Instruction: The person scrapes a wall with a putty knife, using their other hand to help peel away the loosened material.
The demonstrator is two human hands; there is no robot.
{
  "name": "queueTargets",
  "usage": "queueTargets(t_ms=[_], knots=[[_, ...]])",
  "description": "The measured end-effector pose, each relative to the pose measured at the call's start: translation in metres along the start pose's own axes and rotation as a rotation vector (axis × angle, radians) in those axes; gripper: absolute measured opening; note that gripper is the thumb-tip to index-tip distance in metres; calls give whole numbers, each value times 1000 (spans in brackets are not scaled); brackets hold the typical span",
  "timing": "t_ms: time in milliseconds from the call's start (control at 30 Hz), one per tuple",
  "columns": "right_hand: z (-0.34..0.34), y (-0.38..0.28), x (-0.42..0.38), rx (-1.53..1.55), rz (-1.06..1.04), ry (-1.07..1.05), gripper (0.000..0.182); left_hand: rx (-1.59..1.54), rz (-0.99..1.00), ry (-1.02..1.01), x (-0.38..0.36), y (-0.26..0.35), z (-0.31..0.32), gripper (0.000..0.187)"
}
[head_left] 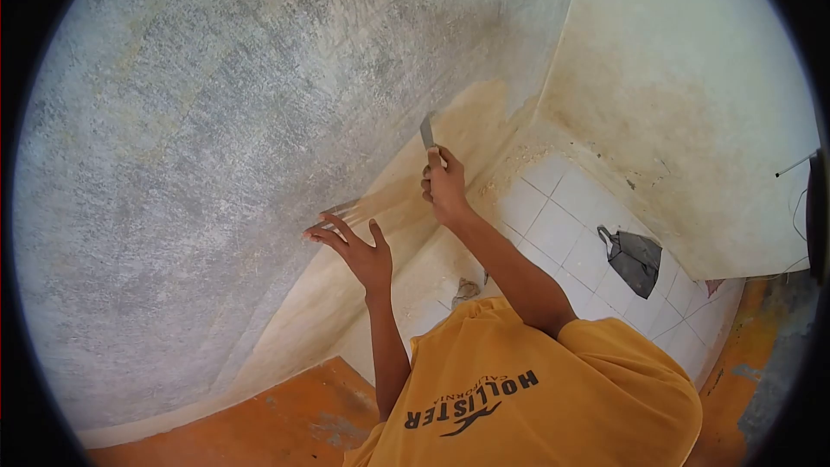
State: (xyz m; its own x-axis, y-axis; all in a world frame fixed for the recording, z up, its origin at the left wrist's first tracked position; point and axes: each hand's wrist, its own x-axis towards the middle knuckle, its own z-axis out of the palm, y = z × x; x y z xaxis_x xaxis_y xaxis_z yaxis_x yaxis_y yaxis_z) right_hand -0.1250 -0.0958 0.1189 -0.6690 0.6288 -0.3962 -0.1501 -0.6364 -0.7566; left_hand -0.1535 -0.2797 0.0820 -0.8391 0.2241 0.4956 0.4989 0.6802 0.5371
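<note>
Rough grey plaster wall (216, 121) fills most of what I can see from where I stand, with a patch of fresh cream filler (458, 134) spread low along it, near the corner; white floor tiles (553, 229) lie below, and a dark rag or bag (635, 259) sits on them, well apart from the work. The right hand (445, 190) is closed around the handle of a putty knife (427, 131), its blade tilted up against the wall at the edge of the cream patch; the left hand (354, 246) has its fingers spread, and a second flat blade (341, 207) shows at its fingertips, touching the wall, though I cannot tell how firmly it is gripped. My worry is the loose hold on the left; that blade could slip and drop onto the tiles. Pressing the right blade at too steep an angle might gouge the wet filler or leave ridges; filler may also fall onto the floor below.
</note>
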Motion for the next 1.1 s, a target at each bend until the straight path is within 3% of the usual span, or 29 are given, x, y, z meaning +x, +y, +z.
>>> queueTargets(t_ms=[100, 300, 333, 833, 1100], knots=[[-18, 5, 32, 55, -22, 13, 32, 11, -3, 0, -4, -2, 2, 93], [-5, -2, 17, -15, -22, 67, 31, -11, -13, -15, -3, -1, 0, 95], [-10, -11, 27, 84, -26, 31, 33, -4, -6, -9, -4, -1, 0, 95], [-17, -3, 6, -47, 47, -60, 35, -156, -48, 42, -9, 17, 10, 95], [-14, -3, 17, -142, -69, 0, 34, -187, -40, 31, -8, 16, 12, 94]])
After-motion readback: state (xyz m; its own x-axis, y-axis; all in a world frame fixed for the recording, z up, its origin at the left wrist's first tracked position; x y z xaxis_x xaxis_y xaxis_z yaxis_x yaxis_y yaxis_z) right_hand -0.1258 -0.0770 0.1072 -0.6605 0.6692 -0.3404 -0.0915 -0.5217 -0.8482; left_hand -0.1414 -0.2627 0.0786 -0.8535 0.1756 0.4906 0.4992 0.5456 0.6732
